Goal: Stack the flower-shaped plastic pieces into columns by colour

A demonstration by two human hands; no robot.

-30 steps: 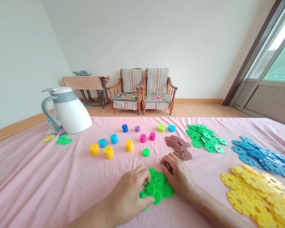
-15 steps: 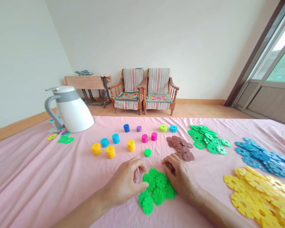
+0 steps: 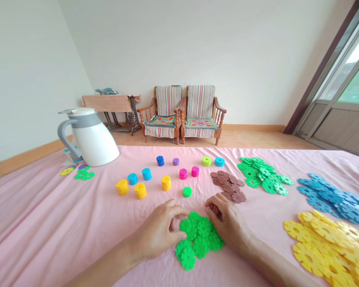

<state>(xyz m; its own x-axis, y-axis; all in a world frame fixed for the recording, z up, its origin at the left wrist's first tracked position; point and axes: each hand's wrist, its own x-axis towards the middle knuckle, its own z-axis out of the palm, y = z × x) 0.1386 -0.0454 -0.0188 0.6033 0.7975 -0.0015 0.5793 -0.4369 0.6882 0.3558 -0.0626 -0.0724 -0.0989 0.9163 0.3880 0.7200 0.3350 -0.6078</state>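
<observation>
**Both hands at the green heap**

The green discs lie on the worktop between the grips. The left hand and right hand curl onto opposite edges; I cannot tell whether either is pinching. It looks like gathering. Lifting one disc calls for pinching a single rim.

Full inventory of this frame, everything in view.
bright green disc pile: 1, bright green, between hands
brown disc pile: 1, brown, past right hand
green disc pile: 1, darker green, far centre-right
blue disc pile: 1, blue, right edge
yellow disc pile: 1, yellow, near right
disc stacks: 12, mixed colours, mid-cloth
jug: 1, white, far left
loose discs: few, yellow/green/purple, beside jug
armchairs: 2, wooden, back wall
sewing table: 1, wooden, beside armchairs
cloth: 1, pink, under discs
left hand, right hand: touching bright green pile's sides
</observation>
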